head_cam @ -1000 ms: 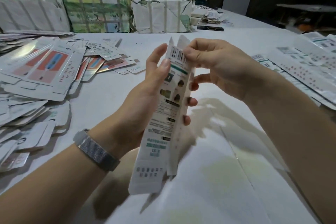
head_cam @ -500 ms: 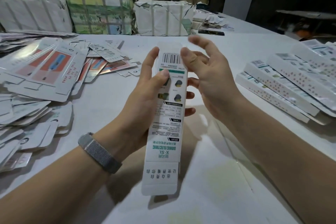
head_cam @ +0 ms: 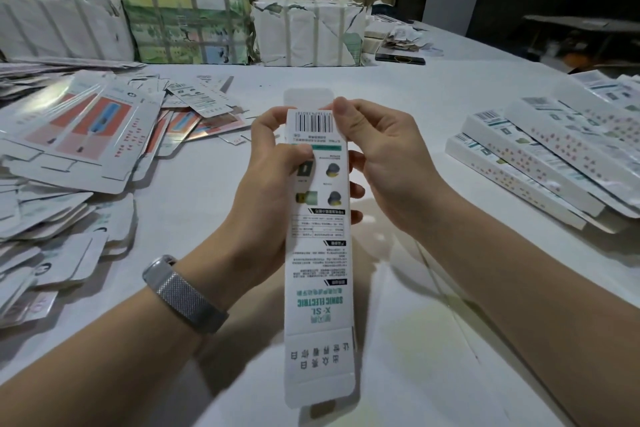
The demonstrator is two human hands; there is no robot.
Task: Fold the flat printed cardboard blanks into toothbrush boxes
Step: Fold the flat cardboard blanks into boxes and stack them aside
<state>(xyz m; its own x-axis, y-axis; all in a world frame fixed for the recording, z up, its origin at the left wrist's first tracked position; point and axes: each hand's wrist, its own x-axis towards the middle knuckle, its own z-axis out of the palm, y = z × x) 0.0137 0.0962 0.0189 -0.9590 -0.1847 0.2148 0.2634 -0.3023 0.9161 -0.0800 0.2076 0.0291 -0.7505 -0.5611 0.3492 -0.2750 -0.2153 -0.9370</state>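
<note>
Across the white bench, wrapped bundles line the far edge, a loose heap of flat blanks spreads on the left, and finished boxes lie stacked on the right. Above the middle, a long toothbrush box is held upright, clear of the surface, barcode end up. Left hand, a mesh watch band on its wrist, grips the box's upper part. Right hand pinches the top corner beside the barcode.
</note>
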